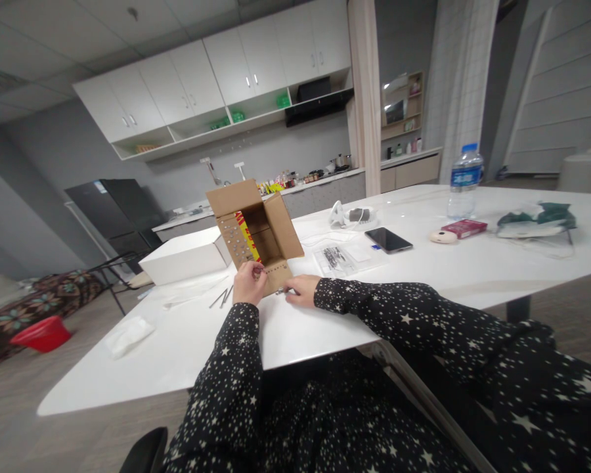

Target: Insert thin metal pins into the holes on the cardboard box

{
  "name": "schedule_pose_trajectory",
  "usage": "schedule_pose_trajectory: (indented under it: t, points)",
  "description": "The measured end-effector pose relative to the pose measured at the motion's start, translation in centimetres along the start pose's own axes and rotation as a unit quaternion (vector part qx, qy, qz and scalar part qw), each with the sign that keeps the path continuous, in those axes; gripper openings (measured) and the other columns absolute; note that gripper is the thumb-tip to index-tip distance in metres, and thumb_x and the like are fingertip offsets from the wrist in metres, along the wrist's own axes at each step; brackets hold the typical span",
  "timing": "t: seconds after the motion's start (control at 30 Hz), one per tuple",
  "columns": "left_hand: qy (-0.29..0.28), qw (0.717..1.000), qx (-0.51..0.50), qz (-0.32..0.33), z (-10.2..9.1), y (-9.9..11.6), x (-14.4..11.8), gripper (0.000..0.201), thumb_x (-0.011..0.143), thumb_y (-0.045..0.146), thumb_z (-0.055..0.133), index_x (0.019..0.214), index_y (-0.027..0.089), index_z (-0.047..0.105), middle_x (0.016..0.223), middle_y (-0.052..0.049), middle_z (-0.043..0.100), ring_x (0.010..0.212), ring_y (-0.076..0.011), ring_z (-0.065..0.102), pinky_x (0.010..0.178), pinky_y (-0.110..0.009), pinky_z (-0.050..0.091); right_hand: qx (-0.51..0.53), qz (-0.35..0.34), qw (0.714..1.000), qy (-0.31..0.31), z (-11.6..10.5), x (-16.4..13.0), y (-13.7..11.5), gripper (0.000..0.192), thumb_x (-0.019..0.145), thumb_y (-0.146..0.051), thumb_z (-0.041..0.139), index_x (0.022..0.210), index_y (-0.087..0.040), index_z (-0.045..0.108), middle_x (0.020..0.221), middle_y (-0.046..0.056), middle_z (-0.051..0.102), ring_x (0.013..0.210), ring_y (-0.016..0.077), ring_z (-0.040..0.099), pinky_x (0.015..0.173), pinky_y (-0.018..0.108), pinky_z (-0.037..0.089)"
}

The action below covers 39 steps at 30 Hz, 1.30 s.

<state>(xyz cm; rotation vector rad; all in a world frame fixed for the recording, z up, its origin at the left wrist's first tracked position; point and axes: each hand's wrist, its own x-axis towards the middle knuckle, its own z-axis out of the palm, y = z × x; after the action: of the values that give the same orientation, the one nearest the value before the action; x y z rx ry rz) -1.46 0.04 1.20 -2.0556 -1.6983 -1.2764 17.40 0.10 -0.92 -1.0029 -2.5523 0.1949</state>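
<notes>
An open cardboard box (264,235) stands on the white table with its flaps spread and its opening towards me. Small silver pieces dot its left flap (234,240) in rows, beside a yellow and red strip (247,236). My left hand (249,286) is at the lower edge of that flap, thumb and fingers pinched together; whatever they hold is too small to name. Just right of the box's front flap (277,279), my right hand (303,290) rests low on the table with curled fingers at some small metal pieces (280,290). What its fingertips grip is hidden.
Thin metal rods (225,297) and a crumpled tissue (129,336) lie to the left, before a white box (184,257). Rightward are a plastic bag of small parts (335,260), a phone (389,240), a red packet (465,228) and a water bottle (465,184).
</notes>
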Motion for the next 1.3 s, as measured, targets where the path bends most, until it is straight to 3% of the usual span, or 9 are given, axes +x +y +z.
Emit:
schedule_pose_trajectory:
  t: [0.27,0.5,1.1,1.3]
  points:
    - [0.018,1.0,0.001,0.015,0.0,-0.4,0.1,0.012,0.071,0.023,0.053,0.08,0.018,0.06,0.076,-0.002,0.06,0.07,-0.0141,0.055,0.07,-0.027,0.046,0.0,0.005,1.0,-0.002,0.0,0.1,-0.1,0.03,0.077,-0.033,0.05,0.101,-0.019,0.064,0.085,0.005,0.068,0.08,0.0194,0.061,0.066,0.027,0.04]
    - [-0.03,0.999,0.012,-0.024,0.0,-0.3,0.0,0.022,0.076,0.032,0.052,0.085,0.018,0.066,0.081,-0.004,0.065,0.064,-0.0127,0.056,0.069,-0.027,0.047,0.002,0.003,1.0,-0.002,-0.1,0.0,-0.2,0.031,0.078,-0.032,0.05,0.102,-0.019,0.065,0.085,0.005,0.068,0.08,0.019,0.061,0.066,0.026,0.04]
    - [-0.071,0.985,0.092,-0.124,-1.0,0.7,-0.1,0.022,0.078,0.034,0.049,0.087,0.022,0.065,0.085,-0.003,0.07,0.076,-0.0169,0.062,0.072,-0.027,0.045,0.012,0.004,1.0,-0.001,-0.3,-0.2,-0.3,0.03,0.078,-0.031,0.051,0.101,-0.019,0.065,0.084,0.005,0.068,0.077,0.018,0.06,0.065,0.026,0.039]
    - [-0.061,0.979,0.103,-0.163,-1.6,1.5,-0.1,0.019,0.077,0.033,0.048,0.085,0.023,0.064,0.087,-0.003,0.07,0.081,-0.019,0.063,0.074,-0.029,0.046,0.011,0.004,1.0,-0.003,-0.3,-0.2,-0.3,0.031,0.078,-0.032,0.051,0.101,-0.019,0.065,0.084,0.005,0.067,0.078,0.0181,0.06,0.065,0.026,0.039]
